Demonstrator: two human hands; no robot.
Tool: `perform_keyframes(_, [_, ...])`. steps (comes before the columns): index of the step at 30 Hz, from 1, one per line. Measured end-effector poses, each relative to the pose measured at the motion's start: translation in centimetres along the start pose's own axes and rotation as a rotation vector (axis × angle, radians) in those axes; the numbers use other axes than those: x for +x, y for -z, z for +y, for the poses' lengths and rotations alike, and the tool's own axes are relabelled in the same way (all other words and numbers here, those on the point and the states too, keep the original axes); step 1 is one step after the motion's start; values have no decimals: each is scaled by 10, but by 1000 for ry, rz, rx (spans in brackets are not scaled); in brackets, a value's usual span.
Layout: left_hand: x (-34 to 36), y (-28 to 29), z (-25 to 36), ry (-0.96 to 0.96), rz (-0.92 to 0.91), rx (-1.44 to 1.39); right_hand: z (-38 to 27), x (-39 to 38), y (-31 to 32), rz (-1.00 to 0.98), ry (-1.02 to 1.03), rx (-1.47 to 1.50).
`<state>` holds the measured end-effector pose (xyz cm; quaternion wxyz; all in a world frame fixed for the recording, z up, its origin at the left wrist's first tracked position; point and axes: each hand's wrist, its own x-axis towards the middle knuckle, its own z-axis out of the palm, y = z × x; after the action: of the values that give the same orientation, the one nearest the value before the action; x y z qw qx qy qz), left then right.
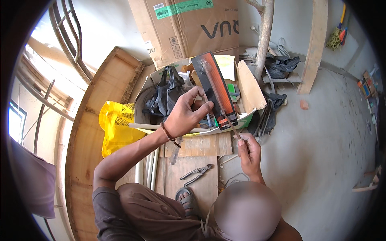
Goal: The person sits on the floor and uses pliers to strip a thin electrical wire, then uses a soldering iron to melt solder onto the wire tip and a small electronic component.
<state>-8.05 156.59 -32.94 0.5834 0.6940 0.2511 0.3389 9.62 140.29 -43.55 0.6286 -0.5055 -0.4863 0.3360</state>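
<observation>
My left hand [188, 110] is closed, thumb and fingers pinching the left side of a long black and orange package [217, 82] with a clear plastic cover. The package is tilted over an open cardboard box. My right hand [250, 154] pinches a thin brown rod [232, 128], whose far tip reaches the package's lower end; its exact kind is unclear. Below the package, the cardboard box [251, 86] holds a crumpled black plastic bag [167, 92] and mixed small items, partly hidden by my left hand.
Cutting pliers [196, 174] lie on a wooden board near my sandalled foot [187, 201]. A yellow plastic bag [112, 132] sits left of the box, beside a long wooden plank form [94, 120]. A large carton [185, 44] stands behind; a wooden pole [265, 40] rises at right.
</observation>
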Motion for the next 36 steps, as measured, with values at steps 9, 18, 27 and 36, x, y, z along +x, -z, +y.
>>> perform_keyframes(9, [-3, 2, -3, 1, 30, 70, -1, -1, -5, -13, -32, 27])
perform_keyframes(18, [-3, 11, -14, 58, -33, 76, 6, -4, -7, -29, -59, 33])
perform_keyframes(27, [0, 0, -3, 146, 8, 75, 4, -3, -2, -65, -116, 152])
perform_keyframes(36, [-1, 6, -16, 221, 54, -43, -10, 0, -3, -178, -401, 542])
